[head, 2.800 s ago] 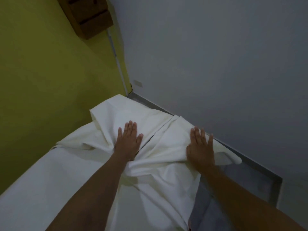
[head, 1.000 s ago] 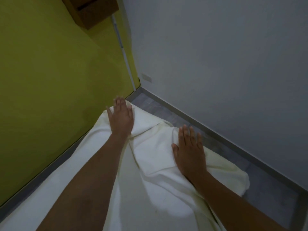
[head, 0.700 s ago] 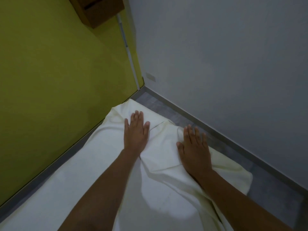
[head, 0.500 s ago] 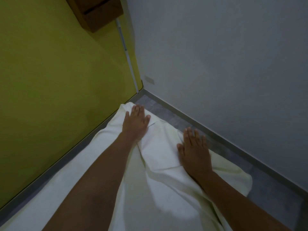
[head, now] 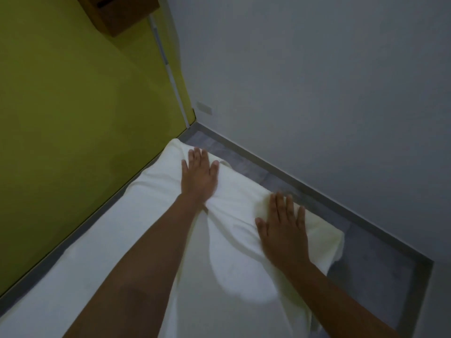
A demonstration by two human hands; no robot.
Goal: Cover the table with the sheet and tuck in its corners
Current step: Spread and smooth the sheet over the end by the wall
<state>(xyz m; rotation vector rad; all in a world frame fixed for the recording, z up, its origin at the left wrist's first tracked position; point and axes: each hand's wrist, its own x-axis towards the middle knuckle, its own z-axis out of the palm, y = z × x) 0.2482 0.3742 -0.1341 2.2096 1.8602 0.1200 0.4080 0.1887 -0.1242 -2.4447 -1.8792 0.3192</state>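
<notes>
Yellow wall (head: 73, 106) beside sheet (head: 239, 276); left hand (head: 200, 178), right hand (head: 284, 231) pressing flat.

No readable text, labels, brands or numbers anywhere. Small pale plate (head: 204, 109) low on the grey wall (head: 317, 81), surface blank or too blurred to read. Sheet (head: 151, 240), green wall (head: 73, 106) and wooden box (head: 122, 13) carry no markings.
</notes>
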